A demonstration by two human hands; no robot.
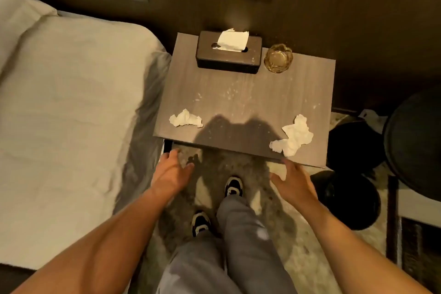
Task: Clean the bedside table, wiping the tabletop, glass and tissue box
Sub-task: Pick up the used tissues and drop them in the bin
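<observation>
The bedside table (238, 93) has a grey-brown wooden top speckled with white crumbs. A dark tissue box (248, 61) with a white tissue sticking out stands at its back edge. An amber glass (278, 58) sits just right of the box. One crumpled tissue (185, 118) lies near the front left, a larger crumpled tissue (293, 137) near the front right corner. My left hand (170, 170) hovers below the table's front left edge, fingers apart and empty. My right hand (292, 180) is under the front right edge, fingers spread, holding nothing.
A bed with pale bedding (71, 114) lies against the table's left side. A dark round bin (350, 148) and another round dark object (348, 200) stand on the floor to the right, beside a large dark round shape (415, 141). My legs and shoes (233, 185) stand on a mottled rug.
</observation>
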